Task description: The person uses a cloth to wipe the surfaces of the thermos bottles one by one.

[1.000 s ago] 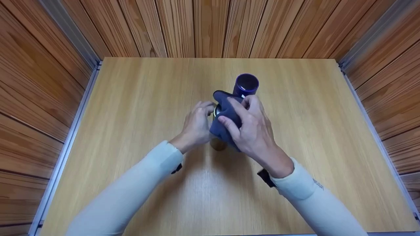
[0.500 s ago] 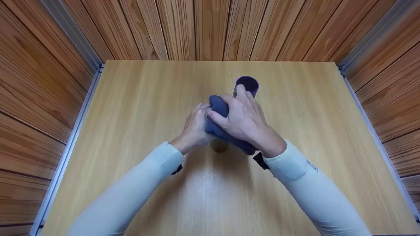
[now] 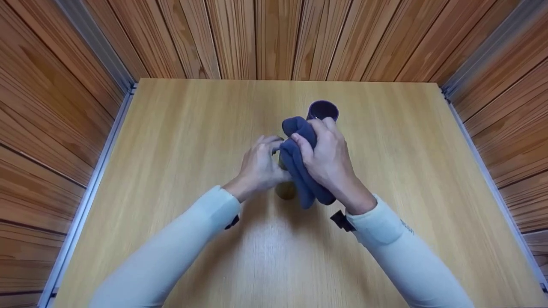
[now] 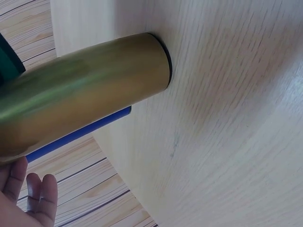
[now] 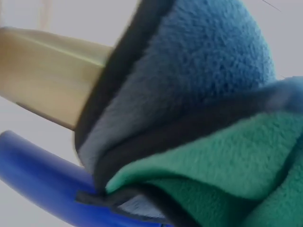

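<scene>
A gold cylinder [image 3: 285, 191], probably a tumbler or flask, stands upright on the table with a dark ring at its base. My left hand [image 3: 260, 167] holds it near the top from the left side, the fingers curving around it. In my right hand [image 3: 329, 160] is a folded towel [image 3: 295, 167], blue-grey on one face and green on the other, with dark edging. The towel lies against the cylinder's upper right side and hides much of it. In the right wrist view, the towel [image 5: 189, 94] overlaps the gold cylinder [image 5: 52, 71].
Just behind my right hand stands a dark blue-purple cylinder [image 3: 310, 114] with a dark round top. It also shows as a blue cylinder [image 4: 85, 135] in the left wrist view. Wood-panelled walls [image 3: 274, 38] border the light wooden table [image 3: 180, 128].
The right hand has moved the towel over the cylinder's top and then back slightly right, and the towel is now more bunched. The left hand stays almost in place.
</scene>
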`<state>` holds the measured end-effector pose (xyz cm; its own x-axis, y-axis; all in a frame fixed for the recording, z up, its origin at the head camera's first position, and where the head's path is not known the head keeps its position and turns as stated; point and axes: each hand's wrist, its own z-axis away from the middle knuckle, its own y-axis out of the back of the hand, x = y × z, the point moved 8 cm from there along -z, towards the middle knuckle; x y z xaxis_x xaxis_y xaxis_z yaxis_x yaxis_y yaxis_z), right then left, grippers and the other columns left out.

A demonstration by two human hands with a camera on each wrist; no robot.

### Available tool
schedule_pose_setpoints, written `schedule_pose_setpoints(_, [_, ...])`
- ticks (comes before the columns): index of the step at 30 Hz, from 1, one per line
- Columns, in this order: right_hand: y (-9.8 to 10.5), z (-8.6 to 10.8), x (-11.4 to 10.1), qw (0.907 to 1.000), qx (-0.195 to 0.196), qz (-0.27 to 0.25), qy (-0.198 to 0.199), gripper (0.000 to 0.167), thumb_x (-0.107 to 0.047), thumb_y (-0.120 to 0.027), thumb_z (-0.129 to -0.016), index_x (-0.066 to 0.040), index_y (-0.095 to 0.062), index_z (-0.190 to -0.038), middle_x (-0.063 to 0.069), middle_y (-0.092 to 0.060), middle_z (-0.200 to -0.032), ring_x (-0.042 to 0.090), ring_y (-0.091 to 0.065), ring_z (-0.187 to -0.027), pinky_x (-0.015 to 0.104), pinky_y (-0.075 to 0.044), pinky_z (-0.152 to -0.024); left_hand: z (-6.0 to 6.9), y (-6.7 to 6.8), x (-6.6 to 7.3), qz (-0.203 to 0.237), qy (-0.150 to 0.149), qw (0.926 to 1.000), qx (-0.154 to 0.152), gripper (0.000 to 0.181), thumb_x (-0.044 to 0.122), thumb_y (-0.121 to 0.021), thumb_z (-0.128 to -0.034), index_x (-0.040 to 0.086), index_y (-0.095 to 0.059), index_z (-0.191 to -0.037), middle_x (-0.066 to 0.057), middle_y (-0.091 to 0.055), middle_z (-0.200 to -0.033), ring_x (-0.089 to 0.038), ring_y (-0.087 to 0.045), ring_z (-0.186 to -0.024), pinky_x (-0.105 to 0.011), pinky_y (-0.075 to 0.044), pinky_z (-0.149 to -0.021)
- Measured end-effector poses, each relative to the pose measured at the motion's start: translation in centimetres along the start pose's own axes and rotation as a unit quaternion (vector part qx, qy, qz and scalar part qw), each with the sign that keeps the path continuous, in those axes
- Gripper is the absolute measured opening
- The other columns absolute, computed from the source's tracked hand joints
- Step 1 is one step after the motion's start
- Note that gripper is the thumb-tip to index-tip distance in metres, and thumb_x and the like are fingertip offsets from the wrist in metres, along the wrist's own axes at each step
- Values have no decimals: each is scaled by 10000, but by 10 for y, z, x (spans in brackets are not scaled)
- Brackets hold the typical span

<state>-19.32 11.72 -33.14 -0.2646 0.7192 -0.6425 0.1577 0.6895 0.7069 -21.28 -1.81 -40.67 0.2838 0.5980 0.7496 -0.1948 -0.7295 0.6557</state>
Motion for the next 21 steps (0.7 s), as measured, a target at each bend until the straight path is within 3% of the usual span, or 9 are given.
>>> schedule_pose_setpoints(5, [2, 22, 6, 9981, 495, -251, 266, 495, -390, -705, -969, -52, -637, -1325, 145, -510, -1139, 298, -555, -982, 435, -482, -820, -1, 0, 1, -37, -70, 10000, 0, 538, 364, -868, -819, 169, -720, -1297, -18, -628, -1376, -229, -494, -1357, -419, -252, -1223])
schedule_pose_setpoints(10, [-4, 37, -6, 9928, 446, 565, 959, 727, -566, -722, -897, -104, -580, -1440, 191, -425, -1214, 328, -458, -1085, 427, -473, -839, -2, 0, 2, -211, -278, 9994, 6, 563, 277, -858, -832, 73, -681, -1325, -97, -602, -1421, -297, -453, -1421, -424, -210, -1237])
schedule_pose_setpoints(13, [-7, 35, -17, 9853, 263, 1135, 1246, 736, -584, -699, -905, -78, -592, -1429, 216, -433, -1208, 349, -425, -1084, 427, -449, -839, -1, -1, 0, -152, -258, 9996, -12, 572, 256, -844, -850, 49, -658, -1349, -117, -568, -1466, -322, -416, -1450, -452, -228, -1229])
schedule_pose_setpoints(16, [-10, 23, -27, 9774, -74, 1668, 1300, 697, -569, -674, -925, -49, -620, -1385, 222, -465, -1172, 360, -441, -1023, 429, -440, -780, -1, -1, 1, -92, -455, 9989, 43, 534, 273, -817, -875, 55, -666, -1338, -84, -604, -1421, -274, -476, -1391, -404, -271, -1216])
schedule_pose_setpoints(21, [-24, -4, -36, 9585, -1226, 2424, 862, 667, -571, -610, -930, -22, -647, -1307, 205, -480, -1141, 370, -459, -993, 461, -487, -742, 1, 1, 2, 42, -792, 9968, 126, 547, 331, -794, -893, 117, -639, -1371, 5, -647, -1342, -158, -539, -1277, -332, -234, -1218])
